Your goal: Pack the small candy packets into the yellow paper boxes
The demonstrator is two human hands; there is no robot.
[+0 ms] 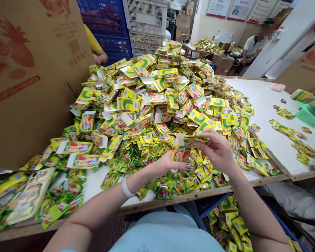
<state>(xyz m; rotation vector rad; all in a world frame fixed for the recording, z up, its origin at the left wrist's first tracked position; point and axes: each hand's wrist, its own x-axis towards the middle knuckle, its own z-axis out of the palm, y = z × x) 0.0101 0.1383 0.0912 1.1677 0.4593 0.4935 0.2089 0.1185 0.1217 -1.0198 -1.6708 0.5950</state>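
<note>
My left hand (170,163) is closed around a small yellow and green candy box (182,153) with a watermelon picture, its white end flap standing open. Just to the right, my right hand (217,149) pinches a thin yellow-green candy packet (196,139) close to the open end of that box. Whether it is one packet or a few stacked together, I cannot tell. Under both hands lie many loose green and yellow candy packets (165,189). Beyond them rises a large heap of similar candy boxes (157,98), several with open white flaps.
A big cardboard carton (42,87) blocks the left side. A phone in a case (31,196) lies at front left. Below the wooden table edge (199,193) stands a blue crate (203,211) of filled boxes. Another person's arm (101,56) shows behind the carton; a person (254,43) sits at back right.
</note>
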